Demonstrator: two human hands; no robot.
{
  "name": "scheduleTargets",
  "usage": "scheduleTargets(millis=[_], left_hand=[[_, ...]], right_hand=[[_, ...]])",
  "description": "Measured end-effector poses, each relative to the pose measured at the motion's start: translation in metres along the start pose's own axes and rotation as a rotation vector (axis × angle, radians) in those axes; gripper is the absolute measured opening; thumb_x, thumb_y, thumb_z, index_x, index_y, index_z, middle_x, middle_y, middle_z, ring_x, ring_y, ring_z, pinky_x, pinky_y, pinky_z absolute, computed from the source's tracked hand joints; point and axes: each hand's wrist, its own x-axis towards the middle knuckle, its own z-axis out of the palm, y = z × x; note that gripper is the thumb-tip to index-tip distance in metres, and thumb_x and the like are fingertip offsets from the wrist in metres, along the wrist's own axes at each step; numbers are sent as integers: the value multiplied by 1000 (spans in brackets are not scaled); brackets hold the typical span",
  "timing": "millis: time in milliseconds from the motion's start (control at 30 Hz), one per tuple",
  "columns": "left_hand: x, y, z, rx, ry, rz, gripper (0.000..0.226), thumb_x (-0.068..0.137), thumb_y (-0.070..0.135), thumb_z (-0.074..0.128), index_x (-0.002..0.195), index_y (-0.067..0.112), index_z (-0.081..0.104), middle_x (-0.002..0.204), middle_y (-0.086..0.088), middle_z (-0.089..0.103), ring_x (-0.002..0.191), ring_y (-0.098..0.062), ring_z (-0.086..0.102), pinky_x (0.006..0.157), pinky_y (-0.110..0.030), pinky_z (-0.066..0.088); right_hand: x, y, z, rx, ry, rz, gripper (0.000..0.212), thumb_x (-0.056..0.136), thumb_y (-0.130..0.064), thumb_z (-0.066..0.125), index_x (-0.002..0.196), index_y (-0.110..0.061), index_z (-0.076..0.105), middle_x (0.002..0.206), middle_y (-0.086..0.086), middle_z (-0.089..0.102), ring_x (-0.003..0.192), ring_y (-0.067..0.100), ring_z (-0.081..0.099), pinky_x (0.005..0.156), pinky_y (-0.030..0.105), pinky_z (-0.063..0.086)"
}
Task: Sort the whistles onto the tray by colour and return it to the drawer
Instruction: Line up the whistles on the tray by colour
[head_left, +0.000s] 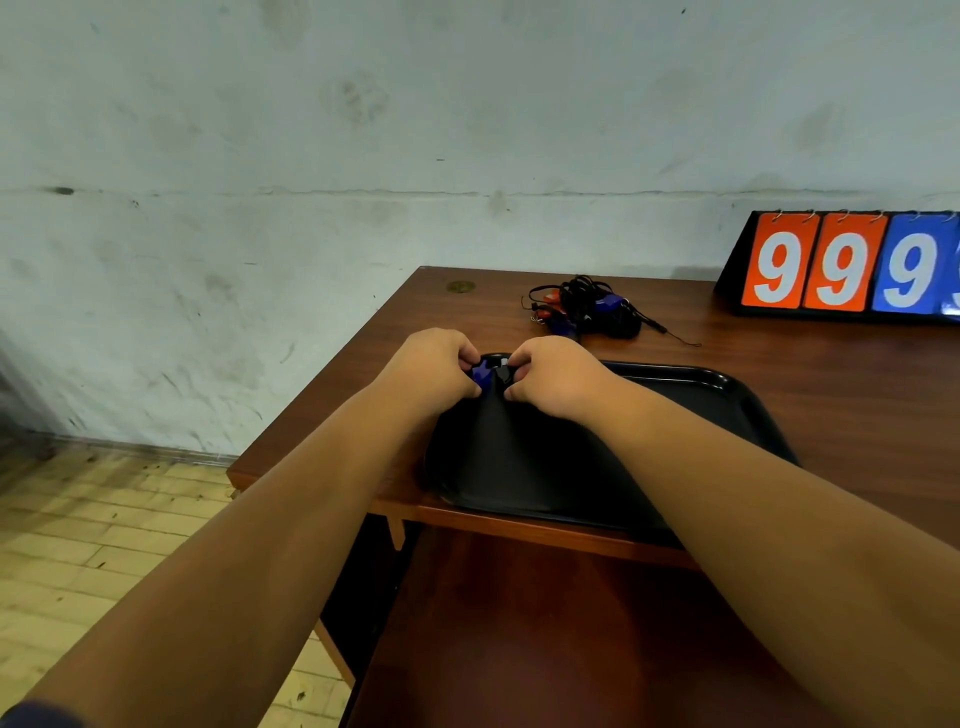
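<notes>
A black tray (727, 400) lies on the brown desk, at its near left corner. Over the tray's far left corner my left hand (434, 371) pinches a blue whistle (482, 375). My right hand (553, 376) is closed beside it on a small black piece (503, 375) that touches the whistle; what that piece is I cannot tell. Behind the tray a tangled pile of whistles (584, 307) rests on the desk, with blue and red-orange bodies and black cords.
A flip scoreboard (841, 265) with orange and blue 9 cards stands at the desk's back right. An open wooden drawer (545, 649) juts out below the desk's front edge. The wall runs behind, with tiled floor to the left.
</notes>
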Motion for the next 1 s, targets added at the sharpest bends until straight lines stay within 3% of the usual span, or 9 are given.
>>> scheduleTargets(millis=[533, 633, 800, 1000], left_hand=[[4, -3, 0, 9, 26, 15, 48, 87, 20, 87, 133, 18, 73, 126, 0, 76, 116, -19, 71, 107, -33, 54], [1, -2, -2, -15, 44, 32, 41, 88, 12, 84, 128, 18, 76, 124, 0, 77, 116, -20, 71, 107, -36, 55], [6, 4, -3, -79, 134, 71, 37, 95, 3, 68, 127, 18, 76, 125, 0, 75, 117, -18, 69, 106, -32, 55], [31, 32, -4, -113, 136, 185, 22, 100, 14, 65, 116, 20, 79, 111, 10, 71, 98, -8, 65, 86, -22, 47]], right_hand=[[-2, -2, 1, 48, 17, 10, 37, 95, -22, 79, 130, -11, 76, 109, 7, 79, 102, 25, 74, 99, 45, 59], [-8, 3, -6, 87, 34, 15, 35, 97, -20, 76, 131, -11, 74, 113, 7, 78, 103, 25, 73, 100, 45, 59], [-15, 21, -30, 94, 115, 35, 33, 101, -21, 72, 134, -16, 74, 130, 1, 73, 120, 19, 66, 109, 34, 51], [-13, 57, -58, 121, 210, 113, 18, 102, -17, 65, 107, -22, 82, 97, -13, 70, 98, 10, 64, 87, 26, 44]])
